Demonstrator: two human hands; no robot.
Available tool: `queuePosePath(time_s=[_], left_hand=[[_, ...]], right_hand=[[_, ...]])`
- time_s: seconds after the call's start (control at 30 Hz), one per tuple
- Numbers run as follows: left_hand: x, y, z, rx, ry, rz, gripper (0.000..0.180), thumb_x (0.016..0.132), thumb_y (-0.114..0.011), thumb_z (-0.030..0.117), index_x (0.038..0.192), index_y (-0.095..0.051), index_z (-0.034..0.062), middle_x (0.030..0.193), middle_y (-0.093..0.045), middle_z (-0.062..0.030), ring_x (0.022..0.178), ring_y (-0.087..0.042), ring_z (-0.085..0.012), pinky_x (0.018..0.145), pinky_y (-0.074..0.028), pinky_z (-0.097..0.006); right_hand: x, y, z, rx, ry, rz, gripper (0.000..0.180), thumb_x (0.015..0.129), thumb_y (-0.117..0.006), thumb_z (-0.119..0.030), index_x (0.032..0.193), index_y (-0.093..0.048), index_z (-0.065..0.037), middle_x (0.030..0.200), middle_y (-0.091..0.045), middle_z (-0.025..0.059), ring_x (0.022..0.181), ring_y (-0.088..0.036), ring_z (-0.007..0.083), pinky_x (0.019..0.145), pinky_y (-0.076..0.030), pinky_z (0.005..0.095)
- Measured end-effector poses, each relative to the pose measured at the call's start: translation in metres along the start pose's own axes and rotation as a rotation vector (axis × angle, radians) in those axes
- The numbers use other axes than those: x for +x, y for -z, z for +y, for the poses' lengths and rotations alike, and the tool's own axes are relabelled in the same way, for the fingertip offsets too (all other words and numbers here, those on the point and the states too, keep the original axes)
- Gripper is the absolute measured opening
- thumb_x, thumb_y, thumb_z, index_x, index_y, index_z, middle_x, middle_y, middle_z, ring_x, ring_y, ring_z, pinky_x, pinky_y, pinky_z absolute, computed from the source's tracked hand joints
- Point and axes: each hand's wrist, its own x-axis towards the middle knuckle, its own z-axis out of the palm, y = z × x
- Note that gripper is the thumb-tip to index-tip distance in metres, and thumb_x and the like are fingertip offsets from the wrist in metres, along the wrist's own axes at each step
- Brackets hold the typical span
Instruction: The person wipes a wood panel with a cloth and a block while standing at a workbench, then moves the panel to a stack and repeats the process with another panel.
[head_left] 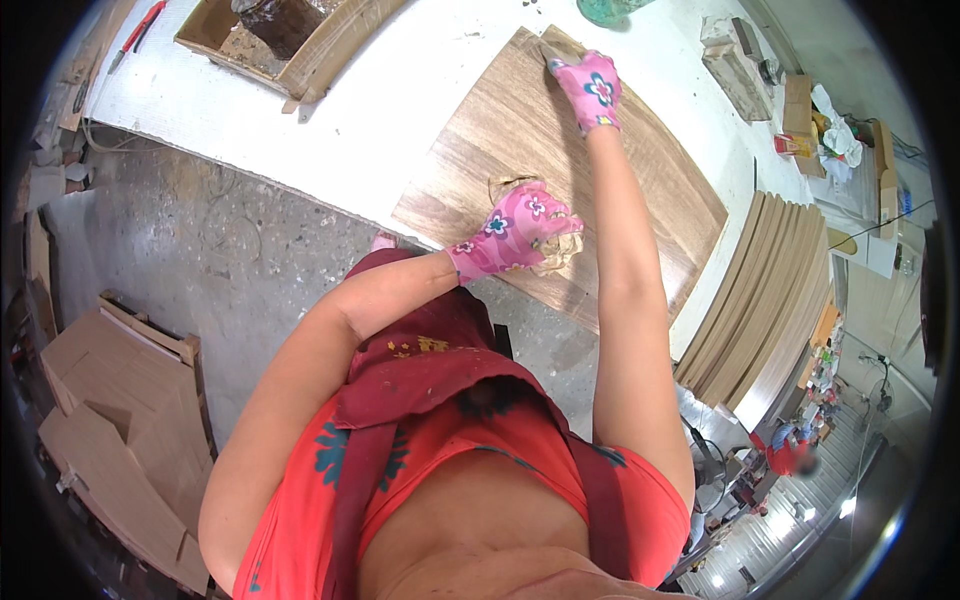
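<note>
A brown wooden board (620, 170) lies on a white worktable (380, 110). My left hand (512, 232), in a pink flowered glove, presses a crumpled tan rag (552, 250) onto the board near its front edge. My right hand (592, 88), in the same kind of glove, reaches to the board's far corner and grips that edge. Both arms are bare and stretch forward over the board.
A cardboard box (300, 50) with a dark can stands at the table's far left. Several similar boards (770, 300) lean stacked at the right. Wooden offcuts (120, 400) lie on the concrete floor at left. Small blocks and clutter (790, 110) fill the table's right end.
</note>
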Motion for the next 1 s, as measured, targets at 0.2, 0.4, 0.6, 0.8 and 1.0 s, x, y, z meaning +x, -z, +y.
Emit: queuePosePath(time_s=[0.2,0.4,0.6,0.8,1.0], left_hand=[[0.003,0.002,0.002,-0.103,-0.053,-0.034,0.077,0.053,-0.079,0.021,0.125,-0.055,0.0167,0.114,-0.057,-0.0032,0.111,-0.052,-0.0220,0.109,-0.029,-0.042],[0.013,0.018,0.009,0.014,-0.017,-0.002,0.064,0.049,-0.078,0.016,0.111,-0.063,0.0178,0.098,-0.063,-0.0023,0.094,-0.059,-0.0238,0.091,-0.043,-0.041],[0.012,0.005,0.004,-0.068,-0.010,0.076,0.070,0.049,-0.078,0.015,0.116,-0.062,0.0264,0.099,-0.064,-0.0009,0.093,-0.060,-0.0222,0.096,-0.042,-0.042],[0.069,-0.006,0.023,-0.243,-0.180,-0.293,0.058,0.052,-0.080,0.014,0.107,-0.064,0.0112,0.094,-0.064,-0.0064,0.087,-0.060,-0.0252,0.078,-0.046,-0.035],[0.125,-0.052,0.027,-0.470,-0.082,-0.523,0.052,0.054,-0.081,0.015,0.102,-0.064,0.0071,0.091,-0.063,-0.0110,0.089,-0.060,-0.0252,0.078,-0.047,-0.034]], right_hand=[[0.009,-0.005,-0.023,-0.008,0.073,0.142,0.052,0.074,-0.063,-0.048,0.092,-0.066,0.001,0.080,-0.066,0.0178,0.076,-0.065,0.0278,0.070,-0.052,0.0381],[-0.012,0.005,-0.011,0.044,0.004,-0.010,0.063,0.080,-0.054,-0.057,0.104,-0.064,0.001,0.098,-0.063,0.0200,0.099,-0.060,0.0320,0.085,-0.050,0.0419],[-0.098,0.085,0.101,0.036,-0.341,0.014,0.046,0.086,-0.055,-0.049,0.097,-0.067,-0.006,0.084,-0.064,0.0145,0.072,-0.061,0.0277,0.067,-0.053,0.0404],[-0.062,0.040,0.086,0.074,-0.184,0.098,0.042,0.079,-0.057,-0.038,0.096,-0.067,-0.001,0.100,-0.062,0.0224,0.090,-0.063,0.0317,0.077,-0.052,0.0407],[-0.052,0.046,0.104,-0.050,-0.164,0.036,0.048,0.079,-0.056,-0.043,0.099,-0.067,-0.001,0.105,-0.061,0.0234,0.095,-0.063,0.0340,0.086,-0.050,0.0420]])
